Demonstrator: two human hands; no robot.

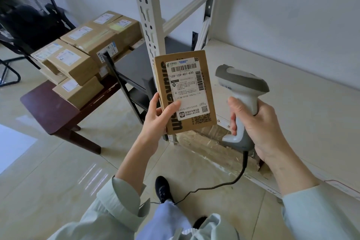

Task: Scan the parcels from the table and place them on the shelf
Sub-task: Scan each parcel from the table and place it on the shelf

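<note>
In front of you and to the right stands the shelf, pale metal, its slotted post rising through the middle of the view and its cream board running off to the right, with a plastic-wrapped bundle showing under the board's near edge. Off to the left there's the table, dark brown, and it's loaded: a pile of parcels, brown cardboard with white labels, stacked and overlapping across its top. Behind the table, a black mesh chair sits against the wall. A dark folding frame leans between table and shelf post. Now down to you: your left hand is up, holding one parcel upright by its lower left corner, thumb pressed flat on the label, fingers curled behind, and the barcode face is turned up toward you. That parcel is in the air, in front of the shelf post, well clear of the table. Right beside it, your right hand is wrapped round the handle of the scanner, grey and white, head tilted over toward the parcel but not touching it. The black cable drops from the scanner's base and trails across the tiled floor past your black shoe.
</note>
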